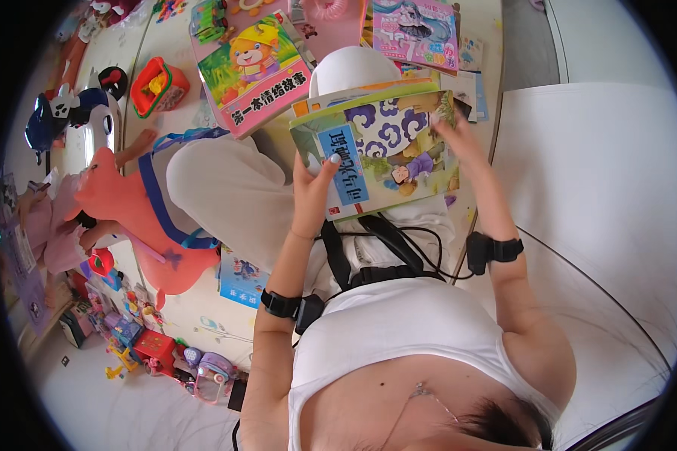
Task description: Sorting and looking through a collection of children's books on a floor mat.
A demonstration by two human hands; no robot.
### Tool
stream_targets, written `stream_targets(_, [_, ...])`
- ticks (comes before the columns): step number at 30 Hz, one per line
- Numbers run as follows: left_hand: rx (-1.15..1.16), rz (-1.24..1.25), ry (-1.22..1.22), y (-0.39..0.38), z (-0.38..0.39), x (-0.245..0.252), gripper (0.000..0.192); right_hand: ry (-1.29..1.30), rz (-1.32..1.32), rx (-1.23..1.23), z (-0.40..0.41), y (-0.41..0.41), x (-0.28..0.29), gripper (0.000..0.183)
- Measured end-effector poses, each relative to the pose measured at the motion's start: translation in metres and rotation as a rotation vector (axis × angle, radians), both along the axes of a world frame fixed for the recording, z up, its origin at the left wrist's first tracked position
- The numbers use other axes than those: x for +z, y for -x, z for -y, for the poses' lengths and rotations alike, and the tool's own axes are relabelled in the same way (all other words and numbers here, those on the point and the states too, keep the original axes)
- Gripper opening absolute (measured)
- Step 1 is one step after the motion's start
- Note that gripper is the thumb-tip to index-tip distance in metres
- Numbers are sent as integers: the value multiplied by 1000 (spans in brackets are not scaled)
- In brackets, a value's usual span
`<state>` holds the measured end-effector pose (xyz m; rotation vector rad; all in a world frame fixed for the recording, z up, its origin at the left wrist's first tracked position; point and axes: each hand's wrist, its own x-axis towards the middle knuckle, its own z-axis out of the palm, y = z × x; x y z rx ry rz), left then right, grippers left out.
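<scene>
A small stack of children's picture books [395, 163] is held tilted above my lap. The top cover shows purple cloud patterns, a child figure and a blue title panel with writing. My left hand [315, 186] grips the stack's left edge, thumb with a pale nail on the cover and fingers hidden underneath. At the upper right edge is my right hand [454, 132], its fingers against the books and partly hidden. Green and orange edges of other books [366, 90] stick out behind the top one. My white-trousered knee [355, 70] rises just beyond the stack.
A thick pink storybook [259, 73] lies ahead to the left, near a red toy basket [159, 87]. More books [414, 34] are piled ahead. An orange inflatable animal [146, 225] stands left, beside another person's arm [99, 231]. Toys [158, 349] line the mat's edge.
</scene>
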<state>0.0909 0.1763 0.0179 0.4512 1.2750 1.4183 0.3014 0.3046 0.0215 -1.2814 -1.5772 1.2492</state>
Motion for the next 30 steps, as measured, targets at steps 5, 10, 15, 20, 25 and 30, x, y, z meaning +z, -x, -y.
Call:
stream_targets(5, [27, -317, -241, 4, 0, 43, 33, 168, -132, -8, 11, -13, 50, 46])
stream_targets(10, [90, -477, -477, 21, -40, 49, 31, -4, -419, 238, -13, -19, 56, 49])
stream_targets(15, [-92, -285, -243, 37, -53, 23, 34, 144, -316, 184, -12, -3, 31, 41])
stream_targets(20, [-183, -410, -192, 37, -51, 29, 36, 143, -166, 108, -13, -5, 31, 30])
stream_targets(25, [-109, 457, 40, 18, -15, 17, 51, 348, -34, 38, 4, -16, 25, 32])
stream_targets(30, [-43, 305, 110, 9, -2, -9, 46, 429, 512, 127, 13, -28, 39, 34])
